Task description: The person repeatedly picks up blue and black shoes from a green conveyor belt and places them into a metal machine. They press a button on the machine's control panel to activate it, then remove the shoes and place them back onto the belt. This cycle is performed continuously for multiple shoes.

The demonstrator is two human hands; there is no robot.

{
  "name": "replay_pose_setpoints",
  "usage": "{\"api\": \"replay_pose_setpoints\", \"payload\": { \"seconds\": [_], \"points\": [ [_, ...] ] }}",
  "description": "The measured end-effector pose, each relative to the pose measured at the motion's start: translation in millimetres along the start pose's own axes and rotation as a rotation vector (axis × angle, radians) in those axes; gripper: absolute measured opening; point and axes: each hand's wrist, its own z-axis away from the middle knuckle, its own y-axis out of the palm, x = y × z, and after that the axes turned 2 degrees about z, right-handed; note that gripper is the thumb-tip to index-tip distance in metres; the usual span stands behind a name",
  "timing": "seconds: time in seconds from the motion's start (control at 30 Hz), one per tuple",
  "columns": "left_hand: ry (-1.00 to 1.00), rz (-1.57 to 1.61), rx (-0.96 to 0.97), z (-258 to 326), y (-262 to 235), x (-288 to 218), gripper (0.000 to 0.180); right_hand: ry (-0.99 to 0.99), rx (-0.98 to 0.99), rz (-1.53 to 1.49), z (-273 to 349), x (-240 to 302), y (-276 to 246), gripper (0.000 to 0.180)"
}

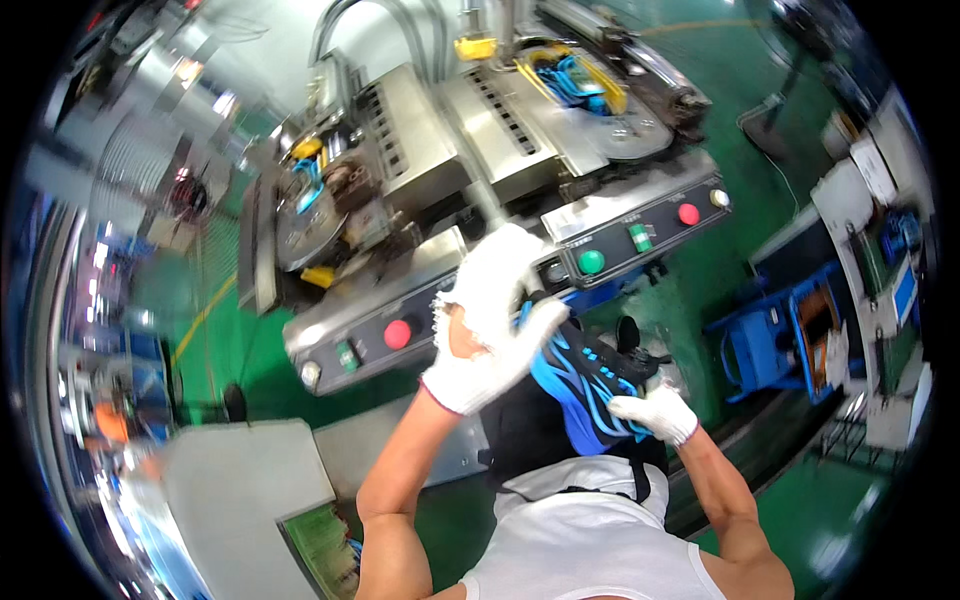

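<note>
A black and blue sneaker (588, 372) is held low in front of my body, tilted, its wavy blue sole side toward me. My right hand (660, 412), in a white glove, grips it at the lower right, with fingers closed on the edge. My left hand (490, 325), also gloved in white, is at the shoe's upper left end. Its thumb lies against the shoe, and the shoe's dark end shows between thumb and fingers. The left fingers are blurred. Bare skin shows through a ragged-edged gap in that glove.
Ahead stands a metal machine (500, 130) with a panel of red and green buttons (592, 262). Blue shoe parts sit in a yellow-edged holder (622, 98). A blue cart (757, 345) is at the right, and a grey tabletop (240, 490) at the lower left.
</note>
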Motion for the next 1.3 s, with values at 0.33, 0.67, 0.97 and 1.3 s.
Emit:
{"api": "replay_pose_setpoints", "payload": {
  "seconds": [0.33,0.67,0.97,1.3],
  "points": [
    [-0.334,-0.034,0.036,-264,158,129,0.075,0.104,-0.44,-0.829,45,-92,-39,0.059],
    [-0.428,-0.044,-0.254,-366,269,228,0.033,0.288,-0.577,-1.055,17,-123,-65,0.058],
    [-0.193,0.265,-0.562,-347,201,161,0.034,0.166,-0.693,-1.002,35,-117,-55,0.037],
    [0.186,0.556,-0.151,-89,52,27,0.02,-0.366,-0.893,-0.665,-26,-39,-103,0.047]
  ]
}}
